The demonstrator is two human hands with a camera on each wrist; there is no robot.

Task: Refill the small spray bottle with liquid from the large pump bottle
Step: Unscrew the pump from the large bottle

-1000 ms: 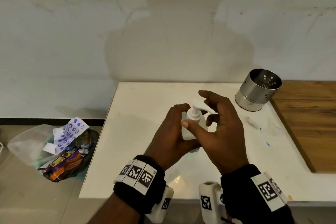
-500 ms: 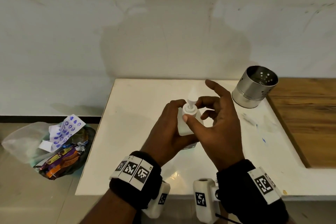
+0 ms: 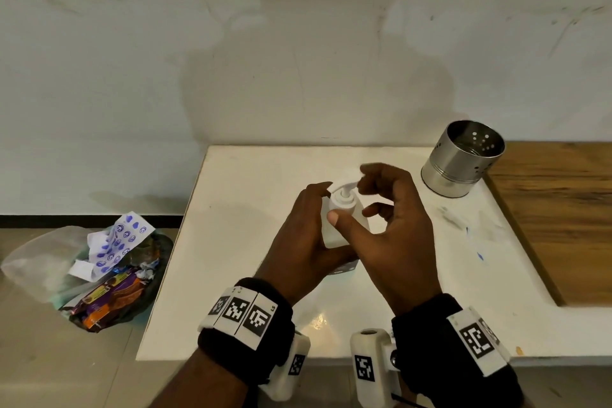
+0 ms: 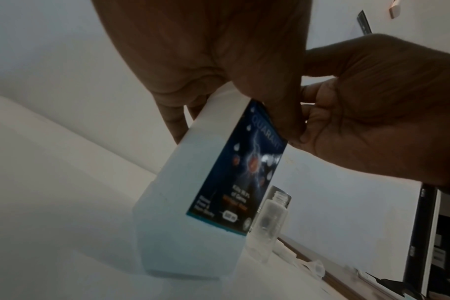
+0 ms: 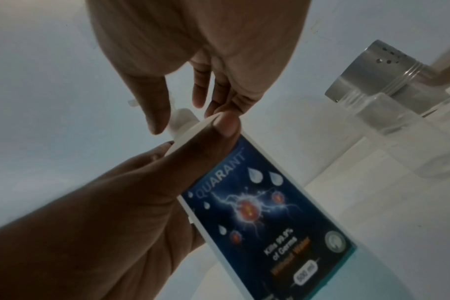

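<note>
Unscrewing the pump top looked to us like the step in hand. Nearest, our left hand (image 3: pixel 299 242) gripped the big white pump bottle (image 3: pixel 334 232), fingers and thumb curled round its body, standing on the white table (image 3: pixel 231 242). Our right hand (image 3: pixel 394 235) hovered at the pump head (image 3: pixel 342 195), fingers loosely curled around the collar; thumb tip sat by the neck, whether it pinched or just touched we could not tell. Just behind the big bottle stood the small clear spray bottle (image 4: pixel 268 225), upright, cap off, neck open. Farther right sat a steel holder (image 3: pixel 462 159). Next move, we judged: twist the collar free, lift the pump out, then tilt and pour carefully into that narrow neck.
</note>
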